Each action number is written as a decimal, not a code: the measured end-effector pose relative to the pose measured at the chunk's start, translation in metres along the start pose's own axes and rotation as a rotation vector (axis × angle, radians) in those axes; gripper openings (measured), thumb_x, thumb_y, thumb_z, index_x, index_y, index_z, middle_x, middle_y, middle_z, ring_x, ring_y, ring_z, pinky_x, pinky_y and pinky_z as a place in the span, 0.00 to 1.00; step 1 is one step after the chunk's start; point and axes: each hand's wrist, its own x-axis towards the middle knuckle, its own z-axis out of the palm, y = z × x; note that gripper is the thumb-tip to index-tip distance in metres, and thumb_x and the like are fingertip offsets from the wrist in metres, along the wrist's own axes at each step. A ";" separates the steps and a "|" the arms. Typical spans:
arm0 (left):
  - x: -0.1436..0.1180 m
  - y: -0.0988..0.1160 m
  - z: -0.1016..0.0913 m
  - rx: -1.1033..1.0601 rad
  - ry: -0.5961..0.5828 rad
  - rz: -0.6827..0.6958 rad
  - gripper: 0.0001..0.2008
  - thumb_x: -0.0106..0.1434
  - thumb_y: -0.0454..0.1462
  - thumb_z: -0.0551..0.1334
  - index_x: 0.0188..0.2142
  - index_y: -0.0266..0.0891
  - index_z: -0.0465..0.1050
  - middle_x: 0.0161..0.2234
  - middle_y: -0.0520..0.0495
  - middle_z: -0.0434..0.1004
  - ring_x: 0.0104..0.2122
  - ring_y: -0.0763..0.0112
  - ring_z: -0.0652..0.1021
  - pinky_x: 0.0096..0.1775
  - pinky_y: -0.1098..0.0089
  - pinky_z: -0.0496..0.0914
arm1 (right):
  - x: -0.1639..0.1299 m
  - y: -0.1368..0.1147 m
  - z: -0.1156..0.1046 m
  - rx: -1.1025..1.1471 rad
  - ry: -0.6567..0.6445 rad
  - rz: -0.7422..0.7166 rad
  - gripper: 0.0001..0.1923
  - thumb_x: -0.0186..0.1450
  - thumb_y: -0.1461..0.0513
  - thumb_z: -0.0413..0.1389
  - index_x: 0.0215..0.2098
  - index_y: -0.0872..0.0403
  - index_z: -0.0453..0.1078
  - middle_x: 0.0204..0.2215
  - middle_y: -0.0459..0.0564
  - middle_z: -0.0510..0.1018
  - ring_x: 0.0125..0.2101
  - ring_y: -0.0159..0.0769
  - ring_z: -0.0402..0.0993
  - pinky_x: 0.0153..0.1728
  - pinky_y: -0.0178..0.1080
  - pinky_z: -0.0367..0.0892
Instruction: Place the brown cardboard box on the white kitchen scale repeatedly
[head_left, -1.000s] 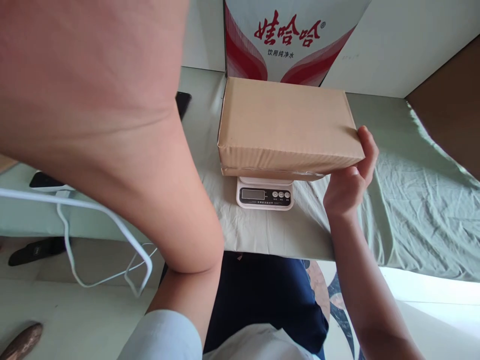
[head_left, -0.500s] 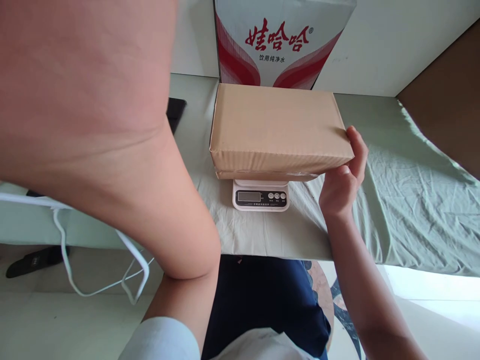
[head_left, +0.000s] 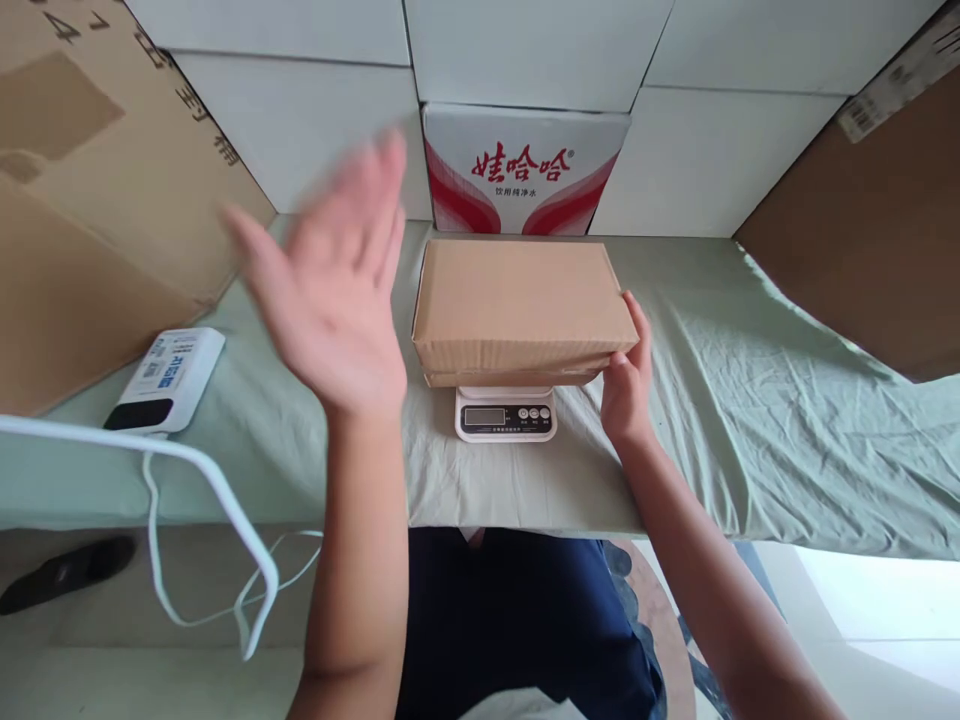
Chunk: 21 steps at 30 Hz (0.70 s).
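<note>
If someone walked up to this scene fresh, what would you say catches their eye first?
Most likely the open left hand, raised and blurred in the air left of centre, holding nothing. Next comes the brown cardboard box resting on a small white kitchen scale at the middle of the green-sheeted table, with the right hand touching its right end. Behind it stands a red-and-white carton against the wall.

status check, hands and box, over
Left hand open, raised, blurred, holding nothing. Right hand on right end of cardboard box. Box sits on kitchen scale. Nothing in the way.
</note>
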 end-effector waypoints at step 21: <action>0.071 -0.176 0.038 -0.121 -0.048 -0.330 0.40 0.64 0.68 0.58 0.57 0.39 0.77 0.65 0.30 0.74 0.68 0.49 0.72 0.67 0.52 0.65 | 0.096 0.066 0.053 0.115 0.049 0.050 0.47 0.67 0.41 0.53 0.78 0.46 0.43 0.79 0.49 0.50 0.78 0.49 0.44 0.78 0.59 0.41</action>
